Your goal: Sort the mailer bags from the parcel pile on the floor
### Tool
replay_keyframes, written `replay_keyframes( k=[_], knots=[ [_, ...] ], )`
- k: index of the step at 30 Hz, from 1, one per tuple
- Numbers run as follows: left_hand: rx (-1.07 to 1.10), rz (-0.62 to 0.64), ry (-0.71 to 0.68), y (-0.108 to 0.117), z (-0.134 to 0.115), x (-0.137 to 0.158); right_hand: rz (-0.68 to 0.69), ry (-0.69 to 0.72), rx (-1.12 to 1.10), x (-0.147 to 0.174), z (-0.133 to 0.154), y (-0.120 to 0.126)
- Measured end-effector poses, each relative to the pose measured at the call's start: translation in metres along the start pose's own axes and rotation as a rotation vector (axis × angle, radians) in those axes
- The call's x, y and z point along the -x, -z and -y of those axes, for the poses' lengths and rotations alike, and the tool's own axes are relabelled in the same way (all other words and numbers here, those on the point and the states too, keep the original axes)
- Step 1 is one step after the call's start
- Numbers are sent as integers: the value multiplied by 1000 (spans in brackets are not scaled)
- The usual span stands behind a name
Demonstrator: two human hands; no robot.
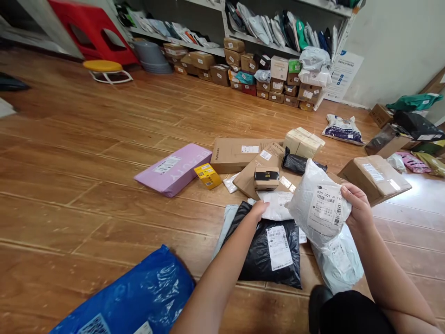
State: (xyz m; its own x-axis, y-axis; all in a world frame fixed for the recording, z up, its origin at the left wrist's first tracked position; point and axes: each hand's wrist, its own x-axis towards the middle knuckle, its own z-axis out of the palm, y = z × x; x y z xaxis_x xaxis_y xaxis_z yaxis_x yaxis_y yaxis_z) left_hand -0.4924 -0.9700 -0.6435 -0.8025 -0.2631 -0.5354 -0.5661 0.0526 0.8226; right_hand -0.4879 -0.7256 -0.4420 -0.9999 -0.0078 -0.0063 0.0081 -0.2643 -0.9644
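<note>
My right hand [356, 204] grips a white padded mailer bag [314, 208] by its right edge, lifted above the pile with its printed label facing me. With closed fingers, my left hand [259, 209] holds the left end of a flat white parcel [277, 205]. That parcel lies low, just beyond a black plastic mailer bag [257, 260] with a white label. Under the raised bag, a pale grey mailer bag [342, 260] rests on the floor by my foot. A small brown box [266, 181] with black tape sits just past my left hand.
Beyond are a purple parcel [174, 169], a yellow packet [207, 176], a long brown box [232, 155] and a cream box [303, 142]. A brown carton [375, 176] stands right; a big blue bag [139, 292] lies front left. Shelves [271, 41] with parcels line the back wall.
</note>
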Motion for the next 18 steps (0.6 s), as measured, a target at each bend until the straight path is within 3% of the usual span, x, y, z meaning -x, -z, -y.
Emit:
replay_keyframes(
  k=[4, 8, 11, 14, 16, 18],
  knots=[
    [254, 28, -52, -2, -17, 28, -27, 28, 23, 1, 10, 16],
    [365, 85, -125, 36, -12, 79, 16, 134, 60, 7, 28, 28],
    [402, 151, -103, 71, 21, 117, 115, 170, 53, 18, 46, 22],
    [299, 155, -61, 89, 71, 140, 222, 80, -35, 28, 52, 6],
    [116, 105, -171, 89, 105, 144, 308, -59, -75, 29, 39, -8],
    [-129, -33, -313, 86, 134, 141, 376, -233, -73, 26, 9, -24]
  ],
)
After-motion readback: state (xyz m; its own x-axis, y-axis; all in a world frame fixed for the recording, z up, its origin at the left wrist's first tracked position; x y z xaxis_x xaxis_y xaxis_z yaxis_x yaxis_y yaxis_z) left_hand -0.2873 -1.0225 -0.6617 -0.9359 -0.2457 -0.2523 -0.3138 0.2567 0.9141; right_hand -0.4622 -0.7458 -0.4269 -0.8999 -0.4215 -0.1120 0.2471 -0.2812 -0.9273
